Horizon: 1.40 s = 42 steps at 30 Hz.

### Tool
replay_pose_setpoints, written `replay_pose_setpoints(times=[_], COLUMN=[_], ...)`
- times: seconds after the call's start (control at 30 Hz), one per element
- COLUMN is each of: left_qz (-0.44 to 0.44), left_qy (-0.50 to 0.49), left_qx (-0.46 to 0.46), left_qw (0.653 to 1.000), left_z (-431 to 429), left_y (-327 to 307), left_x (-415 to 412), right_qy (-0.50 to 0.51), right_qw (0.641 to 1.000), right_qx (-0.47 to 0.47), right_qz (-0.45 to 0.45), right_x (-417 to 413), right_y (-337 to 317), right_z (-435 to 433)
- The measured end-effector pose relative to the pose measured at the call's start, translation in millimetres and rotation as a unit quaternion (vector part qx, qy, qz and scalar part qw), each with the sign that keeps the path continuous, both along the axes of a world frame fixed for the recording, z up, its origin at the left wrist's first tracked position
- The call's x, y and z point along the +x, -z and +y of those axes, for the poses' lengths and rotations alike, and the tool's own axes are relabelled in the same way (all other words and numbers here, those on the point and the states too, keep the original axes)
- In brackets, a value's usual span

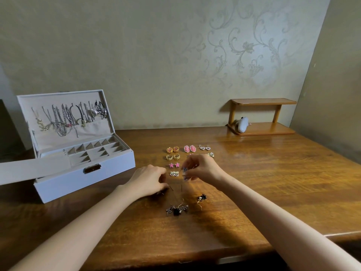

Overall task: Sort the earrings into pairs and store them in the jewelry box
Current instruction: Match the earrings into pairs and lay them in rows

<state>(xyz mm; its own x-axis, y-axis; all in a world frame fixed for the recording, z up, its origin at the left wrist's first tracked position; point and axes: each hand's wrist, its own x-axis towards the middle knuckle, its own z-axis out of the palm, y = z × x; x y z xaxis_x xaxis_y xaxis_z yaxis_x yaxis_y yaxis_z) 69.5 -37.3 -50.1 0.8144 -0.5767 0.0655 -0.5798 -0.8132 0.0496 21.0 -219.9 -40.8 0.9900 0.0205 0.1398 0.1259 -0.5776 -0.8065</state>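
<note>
Pairing step: right hand (199, 169) pinches a bluish earring (184, 170) over the sorted pairs (173, 157); left hand (150, 178) curled, grip unclear. At 6 o'clock the loose pile (176, 209), open jewelry box (84, 173) at 9; next move prob. needs a fine pinch on its match

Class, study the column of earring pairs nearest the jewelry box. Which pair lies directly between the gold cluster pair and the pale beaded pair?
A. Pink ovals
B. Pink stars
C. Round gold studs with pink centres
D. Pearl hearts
B: the pink stars lie in that column, just nearer the person than the gold cluster pair and just beyond the pale beaded pair.
</note>
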Motion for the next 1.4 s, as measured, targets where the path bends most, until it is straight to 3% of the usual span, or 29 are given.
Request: replay_pose_setpoints(times=[0.33,0.63,0.87,1.2,1.4], left_qz=[0.030,0.088,0.060,0.099,0.061], left_qy=[-0.038,-0.024,-0.026,0.058,0.044], left_qx=[-0.088,-0.135,-0.154,-0.082,-0.070], left_qw=[0.995,0.987,0.986,0.990,0.995], left_z=[-15,-2,-1,2,-1], left_y=[5,0,-3,-5,5], left_x=[-4,-2,1,3,7], right_qy=[0.083,0.006,-0.057,-0.056,-0.011], right_qw=[0.995,0.992,0.989,0.978,0.968], right_qx=[-0.026,-0.125,-0.121,-0.200,-0.250], right_qz=[-0.052,0.004,0.058,0.022,0.012], right_x=[7,-5,-8,-6,-1], right_y=[10,14,9,9,16], right_z=[6,-1,-6,2,17])
